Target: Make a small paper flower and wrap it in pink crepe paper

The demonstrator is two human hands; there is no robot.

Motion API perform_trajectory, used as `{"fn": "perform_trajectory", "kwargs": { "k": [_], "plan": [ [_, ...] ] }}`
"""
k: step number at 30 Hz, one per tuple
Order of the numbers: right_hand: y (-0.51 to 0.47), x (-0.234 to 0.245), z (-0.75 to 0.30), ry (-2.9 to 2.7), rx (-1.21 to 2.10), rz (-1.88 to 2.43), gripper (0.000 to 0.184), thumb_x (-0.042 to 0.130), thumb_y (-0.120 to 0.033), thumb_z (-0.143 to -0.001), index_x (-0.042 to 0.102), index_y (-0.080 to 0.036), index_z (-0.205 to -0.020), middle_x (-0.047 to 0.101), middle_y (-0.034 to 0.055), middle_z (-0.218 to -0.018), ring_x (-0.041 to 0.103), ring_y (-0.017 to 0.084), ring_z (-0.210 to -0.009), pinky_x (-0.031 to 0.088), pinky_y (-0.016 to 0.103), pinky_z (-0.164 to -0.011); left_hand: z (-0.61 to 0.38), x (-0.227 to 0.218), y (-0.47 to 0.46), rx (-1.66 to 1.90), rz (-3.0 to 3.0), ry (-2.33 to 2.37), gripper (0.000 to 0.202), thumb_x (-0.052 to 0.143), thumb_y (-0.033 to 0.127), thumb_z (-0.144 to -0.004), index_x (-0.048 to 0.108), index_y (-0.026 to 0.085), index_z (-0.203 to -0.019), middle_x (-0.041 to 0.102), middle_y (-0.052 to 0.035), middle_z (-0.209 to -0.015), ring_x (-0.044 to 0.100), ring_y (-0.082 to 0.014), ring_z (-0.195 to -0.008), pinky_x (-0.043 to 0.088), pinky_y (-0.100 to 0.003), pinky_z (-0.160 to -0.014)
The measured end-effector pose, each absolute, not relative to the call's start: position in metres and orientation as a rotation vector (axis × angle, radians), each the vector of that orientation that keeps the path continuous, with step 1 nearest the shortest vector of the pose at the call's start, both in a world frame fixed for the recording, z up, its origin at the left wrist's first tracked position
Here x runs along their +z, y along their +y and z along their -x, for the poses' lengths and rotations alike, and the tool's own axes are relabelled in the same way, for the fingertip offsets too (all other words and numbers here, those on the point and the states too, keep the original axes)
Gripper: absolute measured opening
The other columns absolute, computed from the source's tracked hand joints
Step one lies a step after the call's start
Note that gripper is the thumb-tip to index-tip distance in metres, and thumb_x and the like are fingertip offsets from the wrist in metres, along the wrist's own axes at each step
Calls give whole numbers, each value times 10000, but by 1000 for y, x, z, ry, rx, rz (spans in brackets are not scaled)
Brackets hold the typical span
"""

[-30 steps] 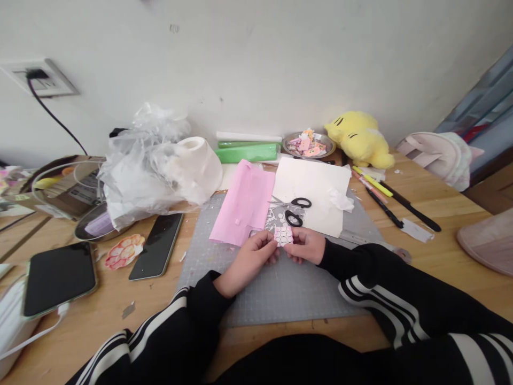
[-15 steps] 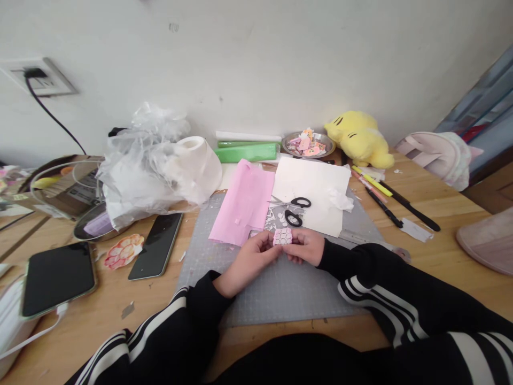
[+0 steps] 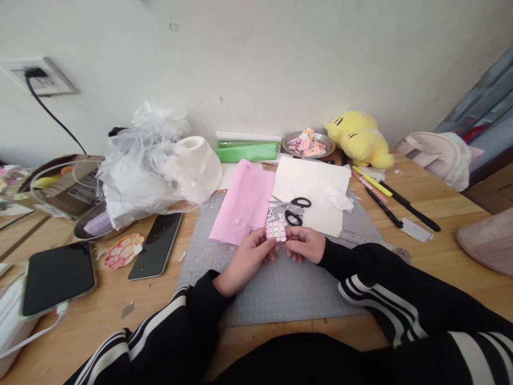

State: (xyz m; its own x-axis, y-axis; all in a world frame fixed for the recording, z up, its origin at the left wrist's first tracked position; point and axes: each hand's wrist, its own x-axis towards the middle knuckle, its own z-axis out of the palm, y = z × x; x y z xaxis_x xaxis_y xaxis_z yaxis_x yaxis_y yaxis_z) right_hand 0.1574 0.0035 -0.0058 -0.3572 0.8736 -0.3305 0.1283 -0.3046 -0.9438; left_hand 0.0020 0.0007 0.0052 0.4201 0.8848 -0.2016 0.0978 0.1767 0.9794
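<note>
Between my two hands is a small pink-and-white paper piece [image 3: 276, 231] with black scalloped outlines, raised over the grey cutting mat [image 3: 256, 299]. My left hand [image 3: 254, 252] pinches its left and lower edge. At the right edge, my right hand [image 3: 304, 244] has its thumb and fingers closed on the same piece. Just beyond it lie scissors [image 3: 294, 210] with black handles, blades pointing left, among white paper scraps [image 3: 274, 213]. A pink paper sheet [image 3: 242, 200] rests to the left of the scissors, and a white sheet [image 3: 312, 182] lies partly beneath them.
On the left are two phones [image 3: 156, 246], a flower-shaped paper cutout [image 3: 124, 251], a plastic bag [image 3: 140, 171] and a white roll [image 3: 196, 166]. At the back stand a metal dish [image 3: 308, 145] of cutouts and a yellow plush toy [image 3: 358, 139]. Pens [image 3: 382, 206] lie right, near a ruler [image 3: 368, 243].
The paper piece has shifted slightly left and tilted, showing more of its outlined face. My right fingers have drawn back to its right edge.
</note>
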Motion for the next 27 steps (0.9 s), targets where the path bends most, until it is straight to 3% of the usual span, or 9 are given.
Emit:
{"fn": "perform_trajectory", "kwargs": {
  "k": [16,27],
  "plan": [
    [1,-4,-157,-1406,1665,1284,90,447,-199,-705,442,-150,-630,496,-66,-432,420,31,-326,326,132,-315,-1,5,-1,698,-1338,991,104,488,243,-743,481,140,-756,506,28,-609,456,-72,-504,364,-205,-497],
    [2,-6,-158,-1457,1699,1301,99,511,-216,-657,465,-144,-706,503,-66,-476,440,25,-359,343,127,-335,-1,2,-1,697,-1361,999,172,514,313,-730,491,144,-744,505,31,-598,454,-77,-507,359,-203,-486]
  ]
}}
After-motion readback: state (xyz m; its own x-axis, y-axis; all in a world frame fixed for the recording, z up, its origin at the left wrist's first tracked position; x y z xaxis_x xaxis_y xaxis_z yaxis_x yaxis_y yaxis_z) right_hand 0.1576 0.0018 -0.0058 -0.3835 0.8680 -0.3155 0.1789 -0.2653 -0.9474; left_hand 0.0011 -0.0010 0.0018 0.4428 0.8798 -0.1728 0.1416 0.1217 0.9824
